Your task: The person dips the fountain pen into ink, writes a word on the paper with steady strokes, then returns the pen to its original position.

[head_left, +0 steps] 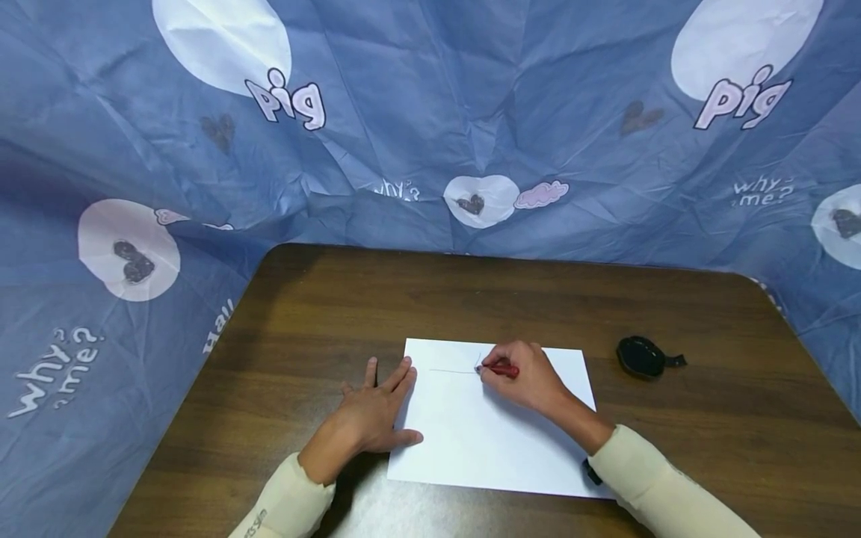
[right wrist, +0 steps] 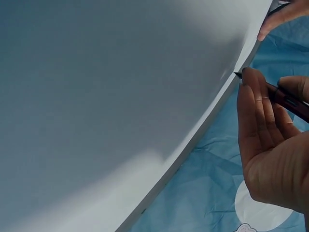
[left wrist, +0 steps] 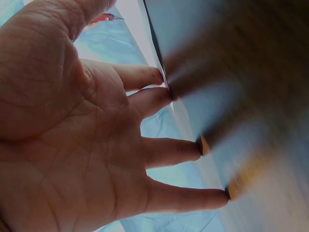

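Observation:
A white sheet of paper [head_left: 484, 441] lies on the brown wooden table. My right hand [head_left: 528, 377] pinches a red pen [head_left: 503, 369] near the sheet's upper middle, its dark nib right at the paper. Thin dark lines show there: a long horizontal one to the left of the nib and a short slanted one above it. In the right wrist view the pen [right wrist: 289, 102] sits between thumb and fingers. My left hand [head_left: 377, 415] rests with spread, straight fingers across the sheet's left edge, some fingertips on the paper and others on the wood.
To the right of the paper lies a small black pan-shaped object [head_left: 641, 356] with a short handle. Behind and to the left of the table [head_left: 323, 314] hangs a blue printed cloth [head_left: 417, 112].

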Demonstrator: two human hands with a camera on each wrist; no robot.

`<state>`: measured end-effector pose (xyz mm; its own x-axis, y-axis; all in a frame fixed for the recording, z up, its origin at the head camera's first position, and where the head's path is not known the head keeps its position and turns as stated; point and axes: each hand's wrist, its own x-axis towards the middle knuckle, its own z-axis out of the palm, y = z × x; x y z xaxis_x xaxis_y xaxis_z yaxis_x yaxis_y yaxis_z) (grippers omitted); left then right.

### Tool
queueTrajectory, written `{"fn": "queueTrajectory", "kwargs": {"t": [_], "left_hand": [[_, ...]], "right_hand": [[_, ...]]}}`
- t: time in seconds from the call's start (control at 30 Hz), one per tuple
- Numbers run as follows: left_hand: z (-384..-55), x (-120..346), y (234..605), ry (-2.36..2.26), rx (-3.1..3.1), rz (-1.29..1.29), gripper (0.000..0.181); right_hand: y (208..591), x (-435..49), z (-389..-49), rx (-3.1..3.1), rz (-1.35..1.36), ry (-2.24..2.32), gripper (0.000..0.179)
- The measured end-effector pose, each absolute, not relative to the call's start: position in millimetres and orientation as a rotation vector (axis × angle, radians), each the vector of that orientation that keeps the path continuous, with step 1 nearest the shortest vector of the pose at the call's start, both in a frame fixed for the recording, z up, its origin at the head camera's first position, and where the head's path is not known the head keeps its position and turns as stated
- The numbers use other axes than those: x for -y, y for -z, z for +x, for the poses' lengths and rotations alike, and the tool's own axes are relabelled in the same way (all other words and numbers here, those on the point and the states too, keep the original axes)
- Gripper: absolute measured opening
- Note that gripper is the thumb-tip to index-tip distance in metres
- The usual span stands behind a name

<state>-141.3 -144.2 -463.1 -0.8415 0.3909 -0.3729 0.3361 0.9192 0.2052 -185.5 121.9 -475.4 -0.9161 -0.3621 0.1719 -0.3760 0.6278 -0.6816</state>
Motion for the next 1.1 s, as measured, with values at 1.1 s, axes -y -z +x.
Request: {"fn": "queueTrajectory", "kwargs": {"t": [1.1], "left_hand": [[-142,143,465,-0.163,-2.679,0.505,0.099]], "right_hand": [[477,-112,-174,2.777,0.961,-1.194,0.004]]}}
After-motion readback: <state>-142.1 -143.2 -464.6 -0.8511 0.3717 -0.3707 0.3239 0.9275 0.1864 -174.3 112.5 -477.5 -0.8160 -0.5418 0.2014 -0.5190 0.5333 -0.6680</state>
